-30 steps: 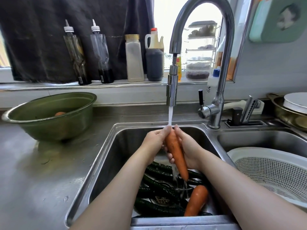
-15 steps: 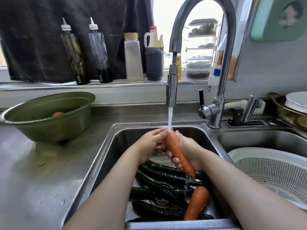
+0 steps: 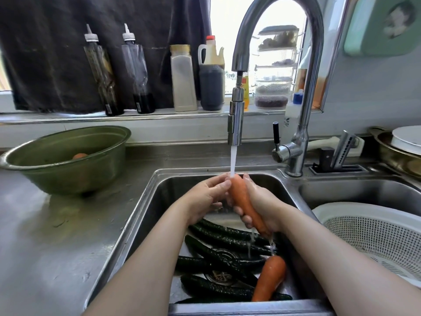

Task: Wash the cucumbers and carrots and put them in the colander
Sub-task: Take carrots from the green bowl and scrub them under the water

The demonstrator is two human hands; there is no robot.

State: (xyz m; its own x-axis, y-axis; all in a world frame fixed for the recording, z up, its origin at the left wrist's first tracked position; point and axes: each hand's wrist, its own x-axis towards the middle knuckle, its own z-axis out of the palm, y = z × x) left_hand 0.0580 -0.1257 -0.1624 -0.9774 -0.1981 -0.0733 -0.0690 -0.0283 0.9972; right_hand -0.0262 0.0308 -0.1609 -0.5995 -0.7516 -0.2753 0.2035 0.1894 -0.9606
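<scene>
A green basin (image 3: 68, 169) sits on the steel counter (image 3: 57, 236) while sauce bottles (image 3: 101, 71) line the windowsill (image 3: 114, 116) behind a running faucet (image 3: 303, 87).

Orange carrot (image 3: 241, 197); dark green cucumbers (image 3: 225, 236); white perforated colander (image 3: 373, 236); olive green bowl (image 3: 68, 165).

home kitchen — steel sink (image 3: 227, 173), faucet (image 3: 303, 92), condiment bottles (image 3: 183, 78)

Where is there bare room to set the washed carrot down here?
The white colander in the right basin looks empty. The steel counter between the green bowl and the left basin is bare. The left basin's floor is crowded with cucumbers and a second carrot.
</scene>
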